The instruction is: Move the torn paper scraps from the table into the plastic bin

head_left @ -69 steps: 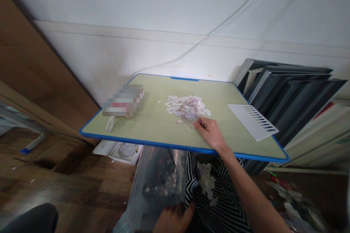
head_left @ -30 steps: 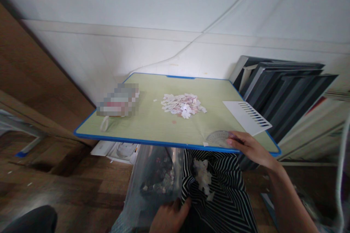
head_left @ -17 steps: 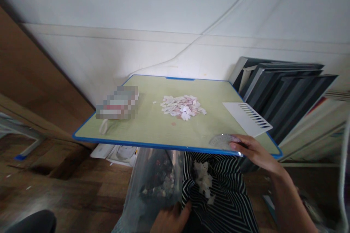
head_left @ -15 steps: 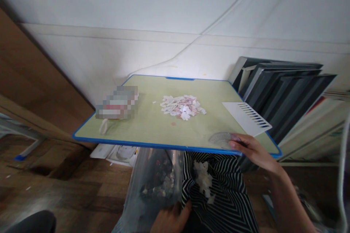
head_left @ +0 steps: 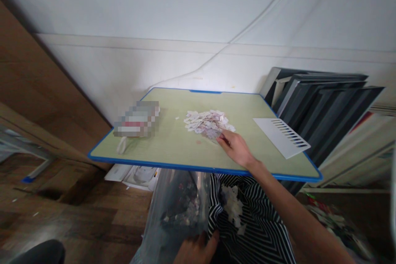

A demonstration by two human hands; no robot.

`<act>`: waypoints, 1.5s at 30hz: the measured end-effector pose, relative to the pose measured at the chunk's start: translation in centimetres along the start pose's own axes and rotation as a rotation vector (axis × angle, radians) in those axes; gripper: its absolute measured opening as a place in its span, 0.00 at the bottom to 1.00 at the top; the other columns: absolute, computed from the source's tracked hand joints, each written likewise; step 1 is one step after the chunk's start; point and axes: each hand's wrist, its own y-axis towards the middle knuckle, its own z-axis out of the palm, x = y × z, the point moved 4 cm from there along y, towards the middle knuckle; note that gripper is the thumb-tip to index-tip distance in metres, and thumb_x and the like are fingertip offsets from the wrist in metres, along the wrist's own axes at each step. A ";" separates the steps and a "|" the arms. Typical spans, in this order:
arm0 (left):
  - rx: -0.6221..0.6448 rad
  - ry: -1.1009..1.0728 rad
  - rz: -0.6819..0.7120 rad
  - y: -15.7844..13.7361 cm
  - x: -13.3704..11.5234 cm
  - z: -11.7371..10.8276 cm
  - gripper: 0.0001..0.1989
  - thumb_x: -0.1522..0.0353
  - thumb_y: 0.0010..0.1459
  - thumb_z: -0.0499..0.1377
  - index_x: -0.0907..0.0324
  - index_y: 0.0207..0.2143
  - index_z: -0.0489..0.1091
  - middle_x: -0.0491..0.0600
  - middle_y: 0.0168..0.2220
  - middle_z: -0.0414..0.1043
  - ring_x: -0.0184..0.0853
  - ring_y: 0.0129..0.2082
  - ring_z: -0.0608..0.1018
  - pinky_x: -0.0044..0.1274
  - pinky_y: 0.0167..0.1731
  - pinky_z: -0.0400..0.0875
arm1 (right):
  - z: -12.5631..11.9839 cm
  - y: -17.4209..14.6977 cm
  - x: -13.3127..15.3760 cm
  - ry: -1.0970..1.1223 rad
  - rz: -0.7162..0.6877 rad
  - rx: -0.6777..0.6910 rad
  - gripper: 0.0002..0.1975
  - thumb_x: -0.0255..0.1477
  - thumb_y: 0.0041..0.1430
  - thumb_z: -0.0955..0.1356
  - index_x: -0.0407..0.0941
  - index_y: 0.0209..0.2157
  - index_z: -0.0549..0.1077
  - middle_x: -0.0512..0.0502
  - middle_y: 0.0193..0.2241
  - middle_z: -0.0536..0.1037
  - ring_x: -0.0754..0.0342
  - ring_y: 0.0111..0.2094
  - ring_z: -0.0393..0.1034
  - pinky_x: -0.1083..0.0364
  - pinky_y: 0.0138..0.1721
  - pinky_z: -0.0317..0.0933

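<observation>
My right hand (head_left: 236, 146) reaches over the small folding table (head_left: 173, 148) and pinches a clear protractor (head_left: 211, 133). The protractor lies low at the front edge of a heap of small white and pinkish paper scraps (head_left: 207, 119). Below the table's near edge, my left hand (head_left: 196, 249) has its fingers closed at the edge of a black-and-white striped cloth (head_left: 260, 222). More pale scraps (head_left: 233, 206) lie in the folds of that cloth. Beside it hangs a clear plastic bag (head_left: 154, 218) with dark bits and scraps inside; part of my left hand is cut off by the frame.
A blurred-out box (head_left: 136, 119) with a white loop stands on the table's left. A white slotted card (head_left: 281, 136) lies at its right. Dark flat panels (head_left: 321, 107) lean on the wall at right. A brown cabinet (head_left: 40, 74) rises on the left.
My right hand has moved left and away from me, carrying the protractor from the table's near right edge to the scrap heap. My left hand stays about where it was.
</observation>
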 end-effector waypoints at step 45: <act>-0.082 -0.070 -0.001 -0.1 0.3 0.9 0.29 0.81 0.50 0.52 0.55 0.54 0.55 0.55 0.40 0.70 0.39 0.34 0.75 0.25 0.31 0.69 | 1.3 -0.5 0.7 0.045 -0.124 0.235 0.12 0.32 0.59 0.57 0.43 0.23 0.58 0.49 0.22 0.64 0.58 0.24 0.57 0.58 0.26 0.50</act>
